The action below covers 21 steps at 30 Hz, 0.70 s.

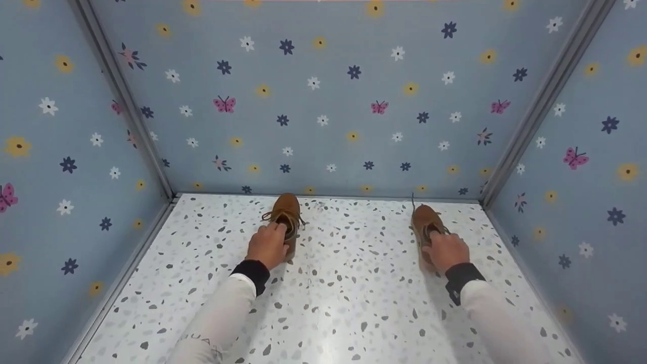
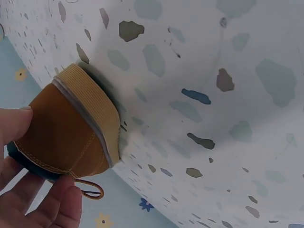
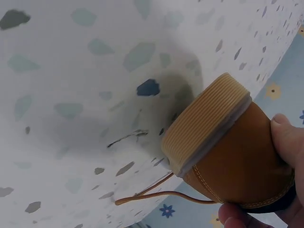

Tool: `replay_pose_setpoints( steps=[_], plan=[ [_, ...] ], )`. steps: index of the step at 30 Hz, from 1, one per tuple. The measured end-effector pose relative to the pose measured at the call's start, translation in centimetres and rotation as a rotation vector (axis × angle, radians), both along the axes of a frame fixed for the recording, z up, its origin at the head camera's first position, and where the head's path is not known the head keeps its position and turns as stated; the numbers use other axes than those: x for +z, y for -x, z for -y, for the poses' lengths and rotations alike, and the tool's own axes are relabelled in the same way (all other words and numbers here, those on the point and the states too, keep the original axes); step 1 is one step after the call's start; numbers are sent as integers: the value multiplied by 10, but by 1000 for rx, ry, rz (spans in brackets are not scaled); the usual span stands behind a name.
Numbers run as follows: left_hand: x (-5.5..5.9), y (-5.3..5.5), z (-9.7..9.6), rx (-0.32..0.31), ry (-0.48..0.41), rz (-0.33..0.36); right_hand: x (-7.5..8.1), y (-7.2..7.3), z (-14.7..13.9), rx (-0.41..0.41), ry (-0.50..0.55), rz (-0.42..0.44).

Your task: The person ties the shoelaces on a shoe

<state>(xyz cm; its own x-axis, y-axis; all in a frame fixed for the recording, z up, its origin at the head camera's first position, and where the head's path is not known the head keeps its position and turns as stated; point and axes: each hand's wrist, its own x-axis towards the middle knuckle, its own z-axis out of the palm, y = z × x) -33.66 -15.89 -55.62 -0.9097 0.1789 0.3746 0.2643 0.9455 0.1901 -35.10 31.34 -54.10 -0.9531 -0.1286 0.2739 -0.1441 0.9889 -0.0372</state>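
Note:
A brown lace-up shoe is on the speckled floor's left side, toe toward the back wall. My left hand grips it near the heel; in the left wrist view the thumb presses the brown upper and the fingers curl at the dark-lined opening. Over to the right, my right hand holds a matching shoe the same way. Its ribbed tan sole is tilted close over the floor in the right wrist view, and a loose lace trails from it. A lace loop also hangs by the left shoe.
White terrazzo-patterned floor lies between the shoes. A blue flowered back panel rises just beyond the toes. Similar side panels stand at left and right, joined by grey corner posts.

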Motion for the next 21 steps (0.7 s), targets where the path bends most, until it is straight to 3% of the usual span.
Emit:
replay_pose_setpoints(
  steps=[5, 8, 14, 21],
  plan=[
    [1, -1, -7, -20, 9, -142, 5, -6, 18, 46, 16, 20],
    [3, -2, -13, -28, 7, -185, 7, -10, 29, 74, 29, 8],
    [13, -8, -26, -51, -8, -203, 6, -20, 52, 145, 43, -71],
    [14, -13, -43, -137, -22, -248, 3, -36, 77, 245, 74, -126]
  ],
)
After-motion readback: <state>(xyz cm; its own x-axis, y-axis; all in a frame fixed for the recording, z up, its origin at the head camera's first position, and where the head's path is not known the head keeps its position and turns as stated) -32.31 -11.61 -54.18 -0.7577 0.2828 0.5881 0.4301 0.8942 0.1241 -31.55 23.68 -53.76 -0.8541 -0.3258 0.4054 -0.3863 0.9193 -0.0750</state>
